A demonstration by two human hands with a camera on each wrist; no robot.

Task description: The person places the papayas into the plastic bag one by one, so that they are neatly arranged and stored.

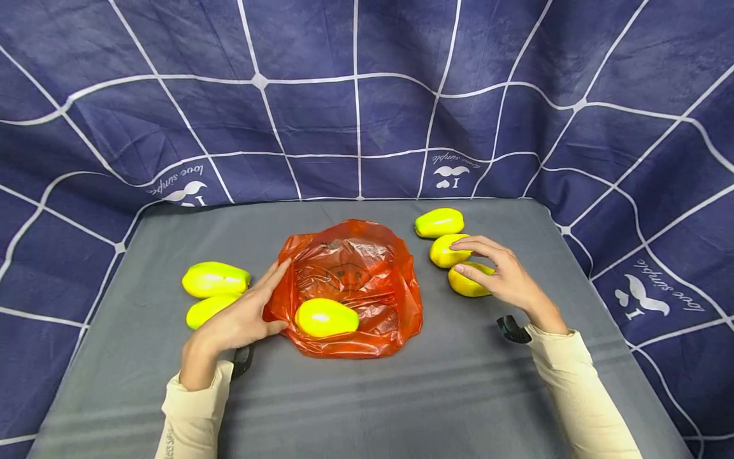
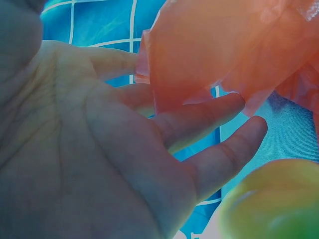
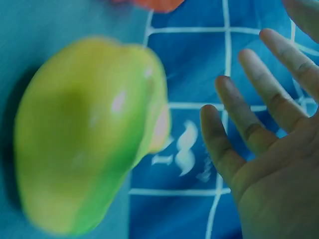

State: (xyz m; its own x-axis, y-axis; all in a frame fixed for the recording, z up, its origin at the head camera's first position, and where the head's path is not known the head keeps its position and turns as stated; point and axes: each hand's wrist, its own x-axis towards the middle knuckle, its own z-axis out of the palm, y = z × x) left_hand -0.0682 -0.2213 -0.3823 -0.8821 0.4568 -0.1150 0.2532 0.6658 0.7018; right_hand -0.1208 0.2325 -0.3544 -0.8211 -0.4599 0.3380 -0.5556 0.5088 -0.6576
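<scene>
A red plastic bag (image 1: 350,255) lies spread with its mouth facing up, and one yellow-green fruit (image 1: 327,317), shaped like a papaya or mango, rests inside at its front. My left hand (image 1: 243,319) is at the bag's left rim, fingers extended; the left wrist view shows them spread against the red film. Over on the right, my right hand (image 1: 504,274) hovers over a pair of similar fruits, the middle fruit (image 1: 446,252) and the nearest fruit (image 1: 467,280). Its fingers are spread, and the right wrist view shows a gap between them and a fruit (image 3: 84,139).
Behind the right-hand pair lies another yellow fruit (image 1: 439,223). Two more, a rear fruit (image 1: 215,279) and a front fruit (image 1: 209,309), lie left of the bag, the front one partly behind my left hand. A blue checked cloth (image 1: 321,121) hangs around the grey table (image 1: 367,401).
</scene>
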